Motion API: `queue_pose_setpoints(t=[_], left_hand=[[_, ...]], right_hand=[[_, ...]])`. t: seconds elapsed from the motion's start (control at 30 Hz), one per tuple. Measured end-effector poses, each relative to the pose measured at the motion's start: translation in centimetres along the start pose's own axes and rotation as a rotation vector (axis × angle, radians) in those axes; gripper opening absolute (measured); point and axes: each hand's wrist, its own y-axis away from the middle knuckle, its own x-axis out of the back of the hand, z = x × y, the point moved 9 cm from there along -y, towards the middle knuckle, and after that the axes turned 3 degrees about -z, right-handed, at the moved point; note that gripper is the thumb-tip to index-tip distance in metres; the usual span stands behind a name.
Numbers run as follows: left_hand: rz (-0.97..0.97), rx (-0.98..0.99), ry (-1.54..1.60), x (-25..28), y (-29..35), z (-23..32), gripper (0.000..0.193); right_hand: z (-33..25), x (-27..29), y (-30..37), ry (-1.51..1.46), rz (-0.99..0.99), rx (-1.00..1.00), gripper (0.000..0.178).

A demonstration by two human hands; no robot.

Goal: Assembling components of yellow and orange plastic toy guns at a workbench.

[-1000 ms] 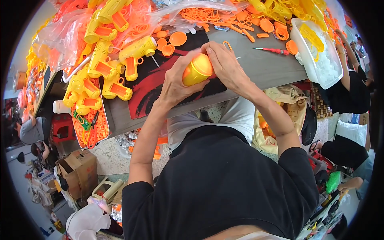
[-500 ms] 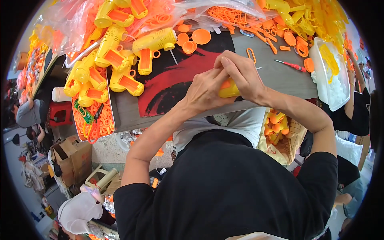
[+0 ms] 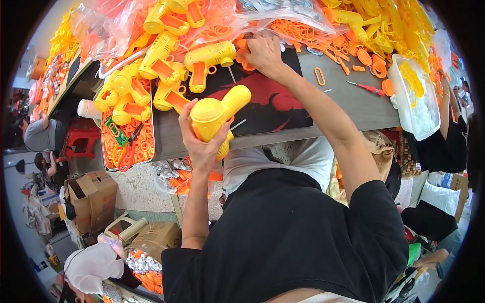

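Observation:
My left hand (image 3: 204,146) is wrapped round a yellow plastic toy gun body (image 3: 207,112), held tilted above the table's near edge. Its thick rounded end (image 3: 236,98) points up and to the right, and a ribbed yellow piece (image 3: 225,147) shows below my fingers. Farther away, at the back of the dark red-and-black mat (image 3: 275,113), my right hand (image 3: 264,52) bends its fingers down onto loose orange round caps (image 3: 246,59). Those fingers look closed on a cap, though the hand partly hides it. Left of it lies a yellow gun body with an orange handle (image 3: 211,56).
Several yellow gun bodies (image 3: 160,53) are heaped at left, over a tray of orange parts (image 3: 139,146) with scissors (image 3: 132,146). A red screwdriver (image 3: 368,88) and a white bin (image 3: 427,111) are at right. Plastic bags line the back. Other people sit nearby.
My hands were together round a yellow piece; now they are apart. The left has moved left with the gun body, and the right has reached back to the orange caps. The view has shifted slightly.

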Motion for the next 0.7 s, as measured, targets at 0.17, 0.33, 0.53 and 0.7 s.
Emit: queue_pose_setpoints(t=[0.17,0.33,0.53,0.7], left_hand=[[0.126,0.001,0.093,0.8,-0.5,0.7,0.079],[0.083,-0.234,-0.079,-1.8,-3.7,1.3,0.077],[-0.082,-0.342,-0.061,-6.1,-4.5,2.1,0.079],[-0.141,-0.011,0.193,-7.7,-4.4,2.0,0.074]], right_hand=[[2.4,0.5,0.5,-0.173,-0.030,-0.143,0.015],[2.0,6.2,3.5,-1.023,-0.136,-0.353,0.013],[2.8,8.5,7.6,-1.568,-0.402,-0.492,0.028],[4.2,9.6,8.7,-1.385,-0.436,-0.412,0.042]])
